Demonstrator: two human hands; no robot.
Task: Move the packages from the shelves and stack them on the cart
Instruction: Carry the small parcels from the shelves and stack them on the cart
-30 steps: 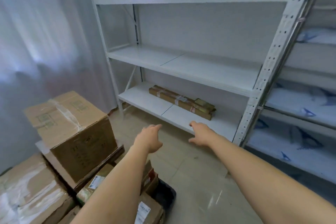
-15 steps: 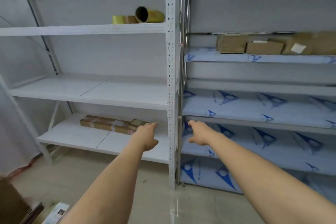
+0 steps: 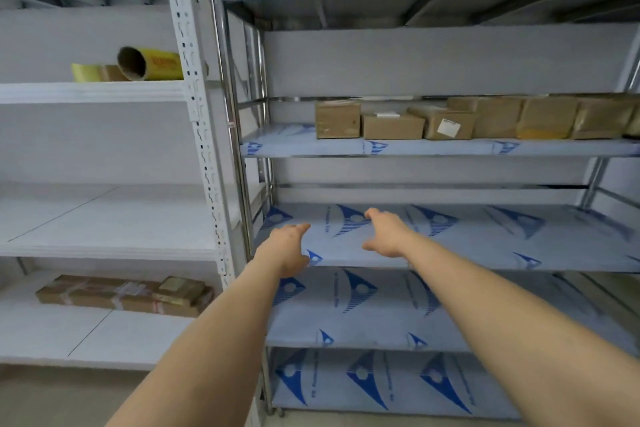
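Down and to the left of the left hand, a long flat package is seen on a low white shelf, its long axis running left to right. Both hands are held out empty, fingers loosely spread; the right hand is level with it. Up and to the right of the right fingers, a row of boxes is set along a film-covered shelf; this hand is judged nearer. No cart is visible.
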